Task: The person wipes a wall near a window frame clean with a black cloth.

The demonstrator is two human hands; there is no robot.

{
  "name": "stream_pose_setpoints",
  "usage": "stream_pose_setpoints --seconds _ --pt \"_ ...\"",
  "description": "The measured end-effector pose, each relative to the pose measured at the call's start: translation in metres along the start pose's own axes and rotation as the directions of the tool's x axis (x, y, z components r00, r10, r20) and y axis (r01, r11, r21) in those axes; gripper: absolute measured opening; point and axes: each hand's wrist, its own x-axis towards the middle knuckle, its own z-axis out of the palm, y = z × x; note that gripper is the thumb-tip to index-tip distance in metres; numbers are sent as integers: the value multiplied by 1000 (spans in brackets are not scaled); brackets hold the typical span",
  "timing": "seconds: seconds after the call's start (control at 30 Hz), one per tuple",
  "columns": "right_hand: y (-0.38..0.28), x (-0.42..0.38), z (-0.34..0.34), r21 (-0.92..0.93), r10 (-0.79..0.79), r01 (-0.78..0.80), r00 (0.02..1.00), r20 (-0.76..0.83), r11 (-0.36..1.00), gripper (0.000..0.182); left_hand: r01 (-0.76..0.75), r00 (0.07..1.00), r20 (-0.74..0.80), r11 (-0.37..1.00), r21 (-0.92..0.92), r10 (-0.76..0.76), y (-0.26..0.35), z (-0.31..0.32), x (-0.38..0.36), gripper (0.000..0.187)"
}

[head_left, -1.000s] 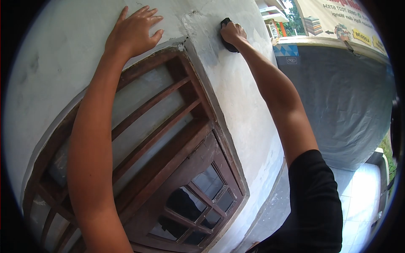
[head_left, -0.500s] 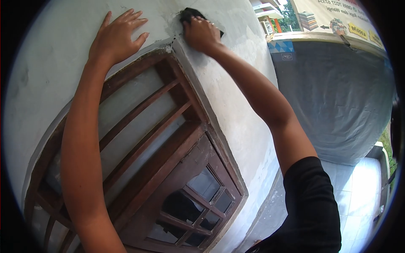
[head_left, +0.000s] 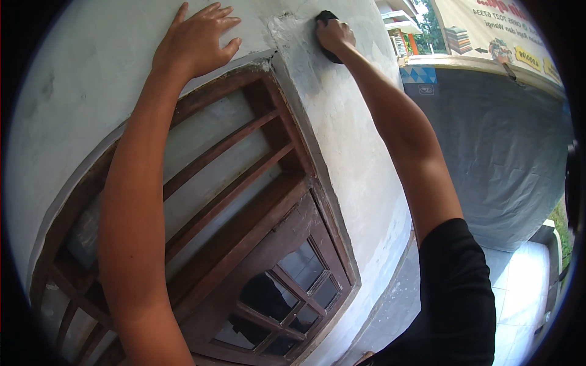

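Observation:
My right hand (head_left: 335, 35) grips a dark, flat black pad (head_left: 330, 56) and presses it against the pale plastered wall (head_left: 357, 122), right of the door frame's upper corner. Whether the pad is sandpaper or cloth I cannot make out. Fingers spread, my left hand (head_left: 196, 39) rests on the wall above the brown wooden door frame (head_left: 223, 79) and holds nothing. Between the hands, rough, chipped plaster (head_left: 282, 27) shows at the corner over the frame.
Below the hands is a brown wooden door (head_left: 256, 262) with glass panes and slats above it. On the right hang a grey plastic sheet (head_left: 482, 152) and a printed banner (head_left: 494, 30). Pale floor tiles (head_left: 516, 299) lie at the lower right.
My right hand has slid the black pad rightward along the wall, away from the chipped corner. My left hand stays spread on the wall while the whole view shifts slightly.

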Motion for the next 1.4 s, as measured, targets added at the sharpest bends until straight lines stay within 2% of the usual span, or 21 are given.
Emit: stream_pose_setpoints --seconds 0.03,0.17,0.2,0.23,0.33,0.4,0.43,0.5,0.57,0.63,0.7,0.8,0.97,1.03,1.07,1.1,1.13,1.17,1.2,1.3,1.4 --pt "-3 -2 0 -16 -91 91 996 2 996 60 -2 1000 -4 1000 -2 2 -1 0 1 48" --pt "-53 -41 -11 10 -424 424 905 -11 905 52 -14 1000 -2 1000 4 14 0 -1 3 48" --pt "-71 -51 -16 135 -583 581 812 -27 802 40 -16 1000 -2 1000 0 16 -1 0 3 48" --pt "-74 -53 -7 85 -672 707 697 -250 702 31 -18 1000 -8 1000 2 18 -2 0 3 47" --pt "-70 -43 -3 138 -684 737 669 -292 662 30 -26 1000 -15 1000 -7 26 -2 0 1 47" --pt "-59 -32 -2 125 -579 609 788 -210 784 31 -26 1000 -15 1000 -16 26 -4 0 0 47" --pt "-54 -27 -1 129 -579 609 788 -209 783 31 -28 999 -22 1000 -9 28 -4 1 -1 47" --pt "-41 -12 2 74 -314 323 942 -118 943 35 -32 999 -24 999 0 32 -4 3 -1 47" --pt "-18 6 9 -42 -249 247 964 -93 968 53 -35 999 -29 999 -4 35 -4 3 -2 48" --pt "0 17 13 -54 -174 171 984 -47 984 54 -22 1000 -20 1000 -12 22 -3 2 -2 48" --pt "13 14 8 -42 -27 25 999 -42 999 56 -13 1000 -15 1000 -19 13 -1 0 -2 48" --pt "23 12 3 -45 -4 5 1000 14 999 55 -8 1000 -11 1000 -28 8 0 0 -1 49" --pt "-3 3 -2 -21 -105 104 994 -14 994 53 4 1000 -2 1000 -30 -4 1 -1 1 49" --pt "-18 -2 -1 -6 -260 260 965 -30 966 56 0 1000 -8 1000 -32 0 1 -2 1 49" --pt "-26 -9 6 -13 -287 288 952 -108 958 56 2 1000 -12 1000 -30 -3 1 -1 1 48" --pt "-41 -18 1 -17 -356 356 932 -75 934 55 -1 1000 -14 999 -36 0 0 -2 1 48" --pt "-50 -27 8 44 -481 499 852 -207 866 50 -5 1000 -13 999 -34 4 -1 -2 1 48" --pt "-67 -48 -4 50 -525 539 834 -170 841 46 -10 1000 -12 999 -31 9 -1 -1 1 47" --pt "-74 -64 -3 90 -617 666 727 -301 741 42 -15 1000 -13 999 -37 14 -1 0 1 47" --pt "-86 -79 -4 150 -717 807 580 -386 572 39 3 1000 -13 1000 -20 -3 -2 1 3 47" --pt "-80 -62 1 127 -676 777 606 -420 617 33 -1 1000 -25 1000 -13 0 -2 2 1 47"
